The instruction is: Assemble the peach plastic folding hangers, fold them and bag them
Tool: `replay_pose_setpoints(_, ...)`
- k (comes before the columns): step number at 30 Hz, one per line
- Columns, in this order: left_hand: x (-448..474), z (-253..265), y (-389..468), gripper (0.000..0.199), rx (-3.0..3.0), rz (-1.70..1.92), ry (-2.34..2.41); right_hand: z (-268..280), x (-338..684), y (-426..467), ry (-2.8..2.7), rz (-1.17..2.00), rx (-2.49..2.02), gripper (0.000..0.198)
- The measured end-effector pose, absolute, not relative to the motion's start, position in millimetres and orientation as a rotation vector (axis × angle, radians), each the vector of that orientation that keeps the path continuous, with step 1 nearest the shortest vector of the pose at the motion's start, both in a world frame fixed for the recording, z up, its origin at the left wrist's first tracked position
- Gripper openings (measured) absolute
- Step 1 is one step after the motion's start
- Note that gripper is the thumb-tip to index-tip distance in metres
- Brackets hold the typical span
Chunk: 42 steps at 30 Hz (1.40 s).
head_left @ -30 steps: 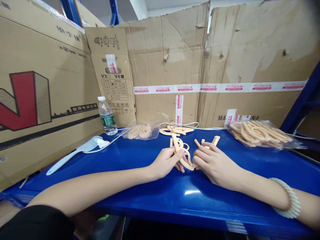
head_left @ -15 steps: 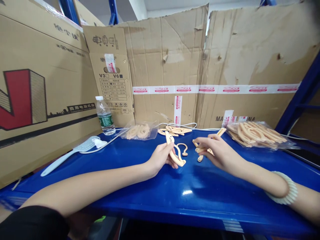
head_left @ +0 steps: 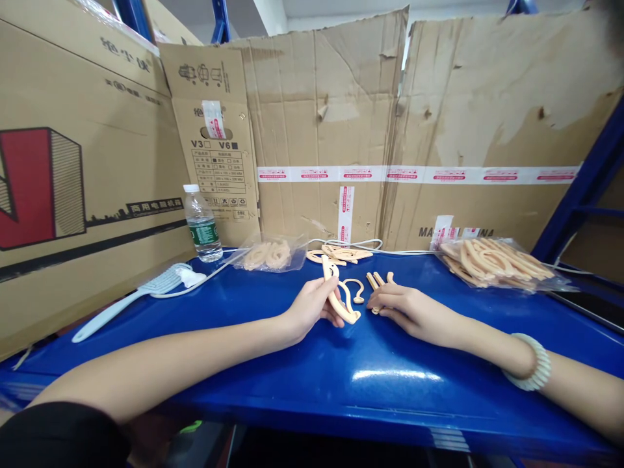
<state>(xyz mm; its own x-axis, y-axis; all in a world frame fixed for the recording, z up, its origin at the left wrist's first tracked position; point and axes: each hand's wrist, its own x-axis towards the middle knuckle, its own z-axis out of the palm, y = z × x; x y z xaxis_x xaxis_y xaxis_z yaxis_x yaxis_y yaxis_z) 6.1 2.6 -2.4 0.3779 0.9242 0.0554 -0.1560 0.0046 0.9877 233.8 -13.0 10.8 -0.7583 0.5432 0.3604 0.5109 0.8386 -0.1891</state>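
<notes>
"What lies where? Make the left hand the dial's hub, twelve towards the cardboard."

"Farthest left, a carton (head_left: 117,156) stands with a red mark. At nine o'clock a pale blue brush (head_left: 158,280) lies on the worktop (head_left: 302,383). Around ten, a water bottle (head_left: 203,227) stands upright, green label, white cap."

"And near eleven?"

"A clear bag (head_left: 268,255) holding beige curved pieces."

"Now the hub."

"The left hand (head_left: 311,308) grasps a beige frame (head_left: 342,311) between thumb and fingers. The frame is tilted, its upper end leaning towards eleven, its lower end reaching out towards four."

"Past that?"

"Towards one, flat beige pieces (head_left: 351,255) lie at the back, near a white cable (head_left: 375,241). Around two, just beside the frame, there's a loose beige hook (head_left: 361,290)."

"What about the right hand (head_left: 407,308)?"

"It's at three, palm down, low over the worktop. Its fingers cover some beige bars (head_left: 373,281), whose ends stick out towards the back."

"Is it gripping them?"

"I can't tell; the fingers hide it. There's a pale bracelet (head_left: 542,362) on that wrist."

"Farthest right?"

"Between two and three, a bulging bag (head_left: 492,260) packed with beige pieces."
</notes>
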Motion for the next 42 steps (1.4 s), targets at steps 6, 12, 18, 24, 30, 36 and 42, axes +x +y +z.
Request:
replay_pose_setpoints(6, 6, 0, 2, 0.038, 1.279, 0.99, 0.785, 12, 237, -11, -2.616, -0.085, -0.881, 0.021)
replay_pose_setpoints(12, 7, 0, 2, 0.031, 1.301, 0.977, 0.812, 14, 241, -9, -2.612, -0.109, -0.998, 0.02)
replay_pose_setpoints(18, 7, -2, -1, 0.035, 1.432, 0.943, 0.764, 14, 239, -13, -2.462, -0.191, -0.925, 0.03)
replay_pose_setpoints(24, 7, -1, -6, 0.042, 1.592, 0.897, 0.694, 20, 222, -38, -2.559, -0.543, -0.617, 0.034)
replay_pose_setpoints(30, 8, 1, -8, 0.043, 1.651, 0.954, 0.669, 20, 218, -44, -2.593, -0.715, -0.633, 0.026)
replay_pose_setpoints(36, 4, 4, -17, 0.028, 1.801, 1.006, 0.685, 22, 220, -47, -2.558, -0.513, -0.673, 0.023)
replay_pose_setpoints(42, 0, 5, -21, 0.027, 1.905, 1.079, 0.743, 26, 219, -49, -2.415, -0.006, -0.781, 0.017)
